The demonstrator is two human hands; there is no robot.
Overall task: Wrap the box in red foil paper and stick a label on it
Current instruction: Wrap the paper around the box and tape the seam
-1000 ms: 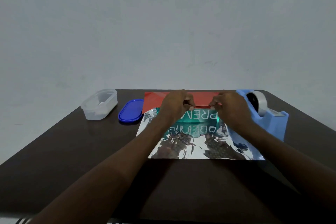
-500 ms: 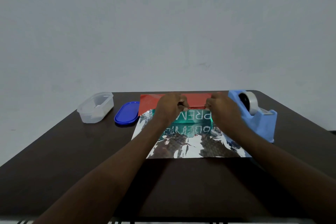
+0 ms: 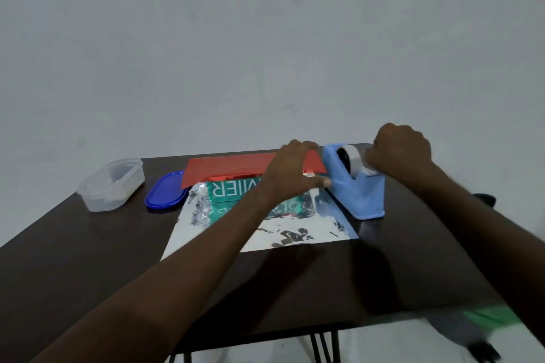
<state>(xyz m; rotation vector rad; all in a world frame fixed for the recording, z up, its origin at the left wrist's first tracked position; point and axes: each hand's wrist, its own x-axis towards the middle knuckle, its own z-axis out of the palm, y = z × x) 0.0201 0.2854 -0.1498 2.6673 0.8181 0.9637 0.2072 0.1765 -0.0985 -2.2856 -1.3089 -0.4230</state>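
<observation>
Taping step: your left hand (image 3: 290, 169) presses the red foil paper (image 3: 236, 166) flat over the box (image 3: 233, 189) mid-bench; your right hand (image 3: 399, 149) pinches tape at the dispenser (image 3: 358, 190). Next, tear cleanly.

Dim, soft light; foil (image 3: 295, 230) glare; perhaps motion blur bottom right.

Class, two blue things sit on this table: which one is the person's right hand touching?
The light blue tape dispenser, at the tape roll. The dark blue lid lies flat beside the clear container, away from the right hand.
</observation>
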